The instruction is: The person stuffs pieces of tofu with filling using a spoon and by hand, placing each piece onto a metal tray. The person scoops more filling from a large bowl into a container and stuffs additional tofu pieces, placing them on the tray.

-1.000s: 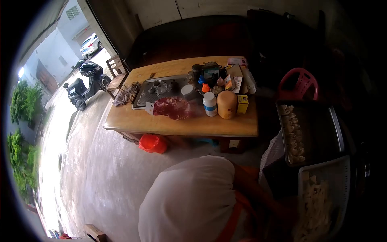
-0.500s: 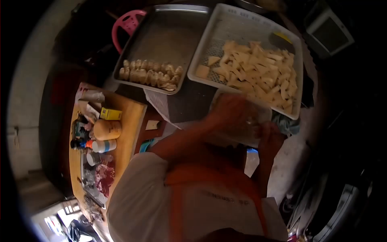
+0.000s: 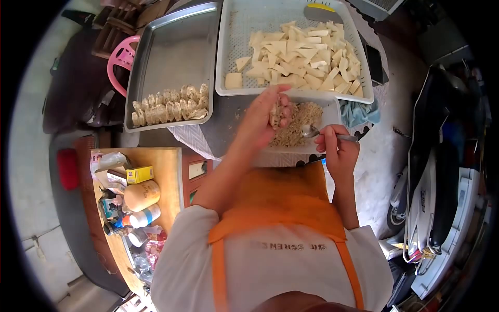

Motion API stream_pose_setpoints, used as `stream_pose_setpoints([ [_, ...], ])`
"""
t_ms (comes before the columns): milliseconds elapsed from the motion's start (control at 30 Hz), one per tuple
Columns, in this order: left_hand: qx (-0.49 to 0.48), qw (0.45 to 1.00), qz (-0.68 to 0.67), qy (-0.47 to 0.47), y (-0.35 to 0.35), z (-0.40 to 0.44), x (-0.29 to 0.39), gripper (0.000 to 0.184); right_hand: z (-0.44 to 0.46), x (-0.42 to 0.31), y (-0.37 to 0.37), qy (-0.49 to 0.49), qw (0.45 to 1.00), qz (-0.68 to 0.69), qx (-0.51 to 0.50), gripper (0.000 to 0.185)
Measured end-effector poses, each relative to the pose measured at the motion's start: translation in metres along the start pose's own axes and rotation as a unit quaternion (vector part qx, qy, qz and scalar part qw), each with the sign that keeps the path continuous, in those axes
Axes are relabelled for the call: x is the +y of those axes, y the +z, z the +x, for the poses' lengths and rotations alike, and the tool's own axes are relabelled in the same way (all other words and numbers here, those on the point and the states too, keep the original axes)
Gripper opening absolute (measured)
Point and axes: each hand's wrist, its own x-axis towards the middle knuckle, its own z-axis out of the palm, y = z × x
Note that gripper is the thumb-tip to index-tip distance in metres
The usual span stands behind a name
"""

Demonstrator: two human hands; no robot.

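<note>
My left hand [image 3: 264,115], fingers curled, holds a tofu piece [image 3: 274,117] with crumbly brown filling on it, over the left side of a white tub. Part of the piece is hidden by the fingers. In my right hand [image 3: 339,149] is a metal spoon [image 3: 347,138], its bowl down at the brown minced filling [image 3: 297,125] in the tub [image 3: 332,106]. Beyond the tub, a white perforated tray [image 3: 224,62] carries many pale tofu wedges [image 3: 306,57]. Filled pieces [image 3: 169,106] stand in rows at the near end of a metal tray [image 3: 171,52].
A yellow-handled scraper [image 3: 322,11] lies at the far end of the white tray. A teal cloth [image 3: 361,113] rests right of the tub. On the left, a wooden table [image 3: 166,171] holds jars, bottles and a yellow box [image 3: 140,174]. A pink chair back [image 3: 122,60] stands behind.
The picture has brightened, and the trays and hands sit higher and further left in view. My left hand has moved apart from the right, and the tofu piece and spoon now show clearly.
</note>
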Motion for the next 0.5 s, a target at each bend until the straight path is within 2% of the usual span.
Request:
stream_pose_setpoints([
  [100, -0.140, 0.984, -0.094, -0.056, -0.023, 0.006, -0.008, 0.031, -0.003, -0.003, 0.006, 0.014, 1.000, 0.024, 0.000, 0.023],
  [200, -0.169, 0.976, -0.105, -0.087, -0.024, 0.005, -0.009, 0.041, -0.004, -0.006, 0.007, 0.020, 1.000, 0.019, 0.003, 0.022],
  [300, -0.254, 0.954, -0.144, -0.070, -0.034, 0.012, -0.013, 0.037, -0.004, -0.005, 0.008, 0.014, 1.000, 0.018, 0.008, 0.022],
  [367, -0.059, 0.995, -0.078, -0.033, 0.007, 0.005, -0.007, 0.029, -0.003, 0.001, 0.006, -0.002, 1.000, -0.004, 0.004, 0.023],
  [400, 0.040, 0.998, -0.042, -0.014, 0.021, 0.002, -0.006, 0.026, -0.003, 0.003, 0.005, -0.008, 1.000, -0.015, 0.000, 0.023],
  [500, -0.022, 0.998, 0.061, 0.019, 0.009, 0.003, -0.014, 0.038, 0.000, 0.002, 0.004, 0.010, 1.000, -0.001, 0.008, 0.023],
])
